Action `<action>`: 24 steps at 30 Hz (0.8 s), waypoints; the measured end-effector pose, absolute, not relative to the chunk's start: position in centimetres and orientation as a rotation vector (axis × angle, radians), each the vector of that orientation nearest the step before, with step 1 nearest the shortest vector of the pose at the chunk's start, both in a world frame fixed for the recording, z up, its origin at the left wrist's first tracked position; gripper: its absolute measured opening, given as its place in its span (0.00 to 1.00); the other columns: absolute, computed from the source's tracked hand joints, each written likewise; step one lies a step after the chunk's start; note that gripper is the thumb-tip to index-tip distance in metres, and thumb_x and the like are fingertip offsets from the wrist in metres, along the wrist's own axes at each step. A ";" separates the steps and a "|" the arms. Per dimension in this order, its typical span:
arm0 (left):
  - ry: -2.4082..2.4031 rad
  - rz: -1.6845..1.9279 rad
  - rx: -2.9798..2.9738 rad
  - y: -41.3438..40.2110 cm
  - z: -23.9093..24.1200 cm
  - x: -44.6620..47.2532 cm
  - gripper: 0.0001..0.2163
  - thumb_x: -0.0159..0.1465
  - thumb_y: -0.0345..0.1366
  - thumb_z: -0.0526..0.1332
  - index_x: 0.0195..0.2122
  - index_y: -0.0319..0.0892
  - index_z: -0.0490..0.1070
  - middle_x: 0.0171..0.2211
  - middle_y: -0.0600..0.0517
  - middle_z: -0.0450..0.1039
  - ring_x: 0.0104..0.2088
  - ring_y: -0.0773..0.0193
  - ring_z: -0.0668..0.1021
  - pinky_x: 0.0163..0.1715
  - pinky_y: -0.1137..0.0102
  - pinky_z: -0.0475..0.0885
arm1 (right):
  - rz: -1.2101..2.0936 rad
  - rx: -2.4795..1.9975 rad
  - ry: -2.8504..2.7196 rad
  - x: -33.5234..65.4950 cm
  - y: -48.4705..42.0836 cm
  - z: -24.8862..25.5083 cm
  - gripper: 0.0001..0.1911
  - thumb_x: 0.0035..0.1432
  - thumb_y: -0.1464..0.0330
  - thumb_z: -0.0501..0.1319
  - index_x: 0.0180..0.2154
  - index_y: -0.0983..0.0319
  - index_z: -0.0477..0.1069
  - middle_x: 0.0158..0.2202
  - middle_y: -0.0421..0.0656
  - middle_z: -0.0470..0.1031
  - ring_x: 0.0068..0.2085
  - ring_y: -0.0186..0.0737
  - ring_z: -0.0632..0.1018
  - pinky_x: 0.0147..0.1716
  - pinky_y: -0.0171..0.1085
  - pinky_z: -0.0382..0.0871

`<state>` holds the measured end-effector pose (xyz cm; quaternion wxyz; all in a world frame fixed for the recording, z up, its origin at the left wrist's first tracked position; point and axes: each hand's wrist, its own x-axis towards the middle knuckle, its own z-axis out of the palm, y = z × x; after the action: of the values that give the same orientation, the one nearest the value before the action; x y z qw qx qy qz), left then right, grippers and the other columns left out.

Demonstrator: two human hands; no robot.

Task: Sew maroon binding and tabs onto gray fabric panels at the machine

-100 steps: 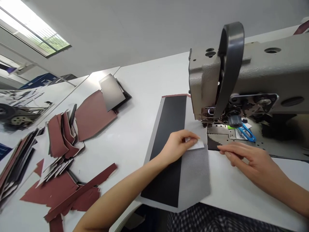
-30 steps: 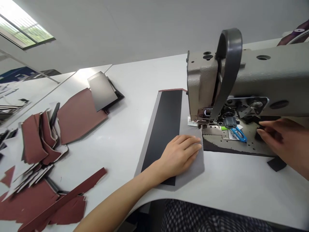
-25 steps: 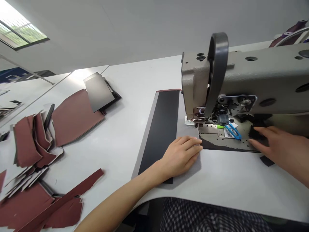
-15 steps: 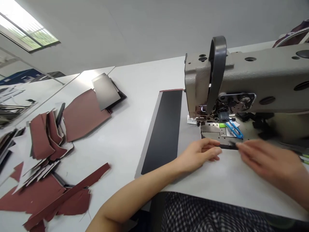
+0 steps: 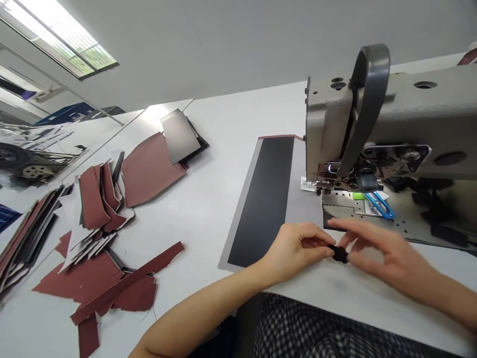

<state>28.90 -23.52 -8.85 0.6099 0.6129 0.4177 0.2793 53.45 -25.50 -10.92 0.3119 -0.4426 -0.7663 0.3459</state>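
Between my two hands, just above the front of the white table, is a small black piece (image 5: 339, 253) with an uneven edge; its kind I cannot make out. My left hand (image 5: 298, 246) pinches its left end between thumb and fingertips. The thumb and fingers of my right hand (image 5: 380, 251) close on its right end. Behind my hands stands a grey sewing machine (image 5: 335, 119), with blue thread snips (image 5: 380, 206) lying on its metal bed. A grey panel with a black strip (image 5: 263, 199) lies left of the machine, partly covered by my left hand and forearm.
Dark red cut pieces (image 5: 149, 174) lie in piles on the left of the white table (image 5: 208, 209), with a grey plate (image 5: 181, 136) on top of one. A long red strip (image 5: 130, 283) crosses the nearer scraps. The table's front edge borders my lap.
My right hand has come left with the small black piece, and my left hand has taken its other end. The whole view has shifted, so the machine sits farther right.
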 end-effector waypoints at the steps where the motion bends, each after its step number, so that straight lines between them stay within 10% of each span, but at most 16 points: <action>1: 0.990 0.682 1.490 -23.3 -8.8 28.9 0.03 0.61 0.30 0.70 0.36 0.42 0.82 0.36 0.50 0.82 0.36 0.64 0.82 0.43 0.69 0.80 | 1.045 -1.188 -1.996 52.3 -25.8 -10.8 0.25 0.69 0.57 0.60 0.65 0.52 0.67 0.50 0.43 0.80 0.43 0.40 0.82 0.38 0.36 0.79; 8: 1.144 0.758 1.612 -20.1 -10.3 29.2 0.06 0.61 0.33 0.70 0.37 0.41 0.74 0.32 0.54 0.77 0.31 0.68 0.78 0.33 0.73 0.74 | 0.850 -1.543 -1.962 50.3 -22.5 -11.5 0.20 0.65 0.49 0.59 0.33 0.56 0.76 0.26 0.37 0.75 0.27 0.39 0.75 0.25 0.36 0.67; 13: 1.266 0.691 2.071 -17.0 -11.4 28.8 0.03 0.66 0.30 0.64 0.40 0.43 0.72 0.38 0.53 0.78 0.40 0.62 0.78 0.42 0.68 0.75 | 0.334 -1.656 -2.178 50.0 -18.8 -13.2 0.19 0.70 0.57 0.50 0.32 0.58 0.72 0.33 0.43 0.79 0.37 0.44 0.78 0.38 0.42 0.64; 24: 0.909 0.484 2.855 -17.1 -12.4 25.9 0.17 0.77 0.40 0.51 0.61 0.42 0.72 0.61 0.49 0.74 0.58 0.52 0.71 0.54 0.56 0.69 | 0.284 -1.780 -2.134 48.7 -17.8 -14.0 0.20 0.67 0.61 0.50 0.23 0.58 0.63 0.23 0.43 0.72 0.27 0.42 0.74 0.30 0.39 0.54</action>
<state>25.91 -17.10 -12.35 0.0533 0.9394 0.2991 0.1591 48.66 -17.78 -13.98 0.1733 -0.6276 -0.7524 0.1003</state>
